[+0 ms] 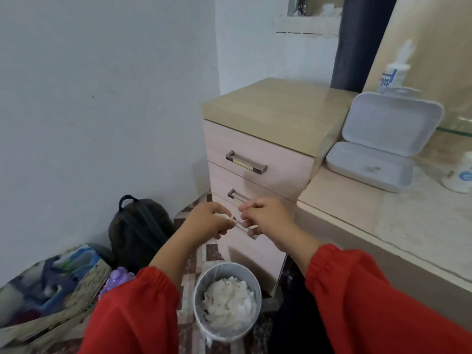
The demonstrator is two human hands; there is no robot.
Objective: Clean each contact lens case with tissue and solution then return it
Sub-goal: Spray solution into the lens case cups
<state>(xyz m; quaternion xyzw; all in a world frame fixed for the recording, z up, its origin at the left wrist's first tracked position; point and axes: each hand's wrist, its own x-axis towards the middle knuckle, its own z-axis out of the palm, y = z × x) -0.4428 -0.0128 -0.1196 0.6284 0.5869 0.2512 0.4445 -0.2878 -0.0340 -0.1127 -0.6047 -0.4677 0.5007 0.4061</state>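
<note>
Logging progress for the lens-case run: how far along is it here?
Done: the bin on the floor already holds a heap of used tissue, so some wiping has happened. In hand: the left hand grips a white tissue wad; the right hand pinches something too small to identify, above the bin. Left: the white box on the counter is open, its tray apparently empty, so nothing looks returned.

white bottle (392,79) behind the open box, blue letters partly readable, "am" over "eye"
</note>
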